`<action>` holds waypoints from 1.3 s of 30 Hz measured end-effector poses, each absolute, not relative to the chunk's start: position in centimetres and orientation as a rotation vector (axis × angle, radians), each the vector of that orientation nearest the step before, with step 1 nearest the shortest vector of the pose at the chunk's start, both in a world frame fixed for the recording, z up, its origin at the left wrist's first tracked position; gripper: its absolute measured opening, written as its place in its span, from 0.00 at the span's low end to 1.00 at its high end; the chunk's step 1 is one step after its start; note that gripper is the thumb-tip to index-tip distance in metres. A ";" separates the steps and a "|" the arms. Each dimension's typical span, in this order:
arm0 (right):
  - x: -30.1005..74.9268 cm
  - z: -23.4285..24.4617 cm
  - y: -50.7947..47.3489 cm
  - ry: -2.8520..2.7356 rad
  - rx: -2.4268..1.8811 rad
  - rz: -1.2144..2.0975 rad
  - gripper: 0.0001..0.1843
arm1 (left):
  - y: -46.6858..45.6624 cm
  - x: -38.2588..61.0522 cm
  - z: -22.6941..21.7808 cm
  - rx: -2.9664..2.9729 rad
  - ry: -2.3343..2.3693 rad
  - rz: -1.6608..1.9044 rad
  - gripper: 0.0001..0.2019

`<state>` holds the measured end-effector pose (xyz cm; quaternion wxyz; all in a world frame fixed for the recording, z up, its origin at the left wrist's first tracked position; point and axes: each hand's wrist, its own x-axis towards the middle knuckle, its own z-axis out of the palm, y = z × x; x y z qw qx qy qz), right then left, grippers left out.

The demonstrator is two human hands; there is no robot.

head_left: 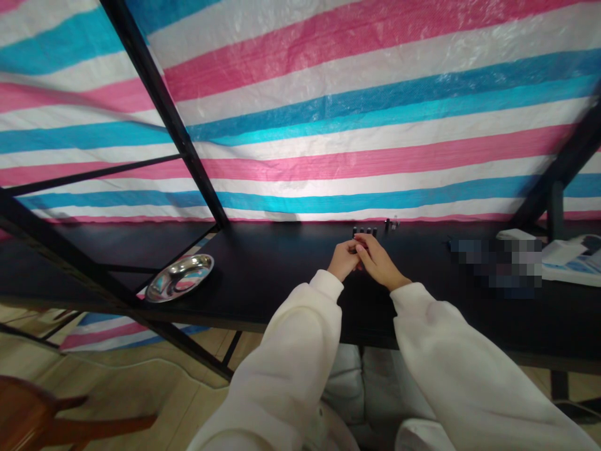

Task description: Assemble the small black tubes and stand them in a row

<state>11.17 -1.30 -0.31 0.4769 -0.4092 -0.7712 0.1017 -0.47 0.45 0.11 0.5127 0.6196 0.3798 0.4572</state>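
Note:
Over the black table [282,275], my left hand [343,259] and my right hand [378,262] meet, fingertips touching. The left fingers are curled in. My right thumb and fingers close over them from the other side. Anything between the fingers is hidden. Just beyond the fingertips, several small dark pieces [369,231] stand in a row, too small to name. To their right and further back is another small piece, part black and part clear [390,223].
A shiny metal dish [206,264] rests at the left by a black frame post [173,134]. A blurred-out area [498,260] and a white power strip [570,270] lie at the right. Behind hangs a striped sheet [328,169]. A wooden stool [28,410] stands lower left.

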 end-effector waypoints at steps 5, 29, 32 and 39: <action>11.2 -0.2 -1.4 -1.913 -0.976 0.235 0.20 | 0.3 -0.5 0.3 1.471 0.921 1.106 0.08; 11.9 1.0 -1.8 -1.366 -0.969 -0.068 0.14 | 2.6 -2.3 -1.4 1.958 1.540 1.086 0.03; 12.1 0.7 -1.3 -1.290 -0.977 -0.046 0.14 | 2.7 -2.4 -1.5 2.055 1.623 0.947 0.04; 12.4 0.6 -0.8 -1.138 -0.961 0.022 0.15 | 5.4 -2.4 -1.2 2.088 1.728 0.730 0.04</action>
